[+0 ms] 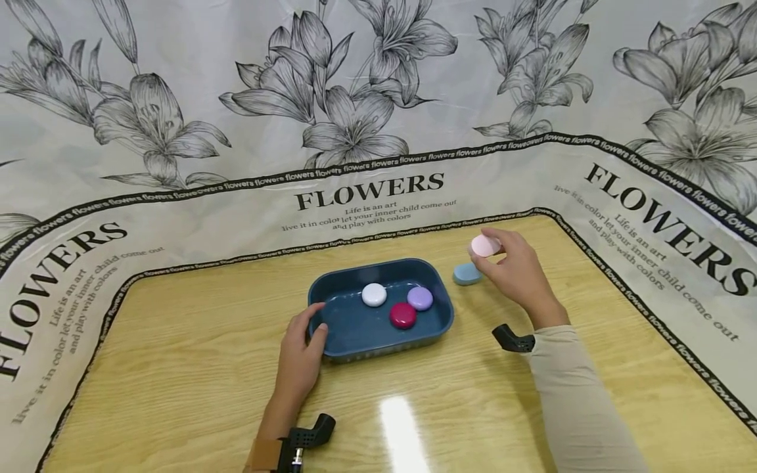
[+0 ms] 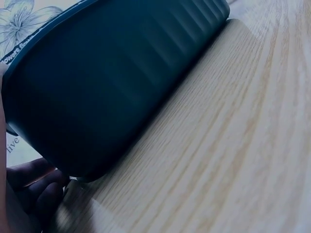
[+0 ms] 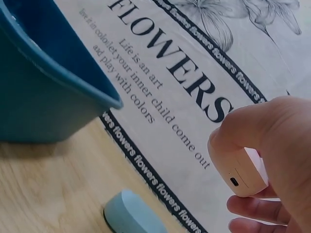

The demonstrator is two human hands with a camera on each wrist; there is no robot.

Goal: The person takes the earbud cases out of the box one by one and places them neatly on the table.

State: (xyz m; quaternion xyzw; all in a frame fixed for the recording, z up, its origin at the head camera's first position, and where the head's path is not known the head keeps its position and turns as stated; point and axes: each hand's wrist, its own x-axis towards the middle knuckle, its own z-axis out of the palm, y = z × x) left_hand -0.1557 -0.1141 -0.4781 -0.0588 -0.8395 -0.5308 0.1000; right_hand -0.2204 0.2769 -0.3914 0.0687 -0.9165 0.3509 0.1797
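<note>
A dark blue rectangular tray (image 1: 378,351) with rounded corners stands on the wooden table. My left hand (image 1: 300,355) holds its left end, thumb and index fingertips over the rim; other fingers (image 2: 41,189) show curled beside the tray's lower corner in the left wrist view. Inside lie a round white case (image 1: 374,295), a lavender case (image 1: 420,298) and a dark red case (image 1: 403,315). Beyond the tray's right end, my right hand (image 1: 516,272) pinches a pink earbud case (image 1: 485,246) above the table. Its small charging port is visible in the right wrist view (image 3: 238,170).
A light blue oval case (image 1: 468,274) lies on the table right of the tray, just below the raised right hand. A white curtain (image 1: 372,203) printed with flowers and lettering borders the table (image 1: 195,341) at the back and sides.
</note>
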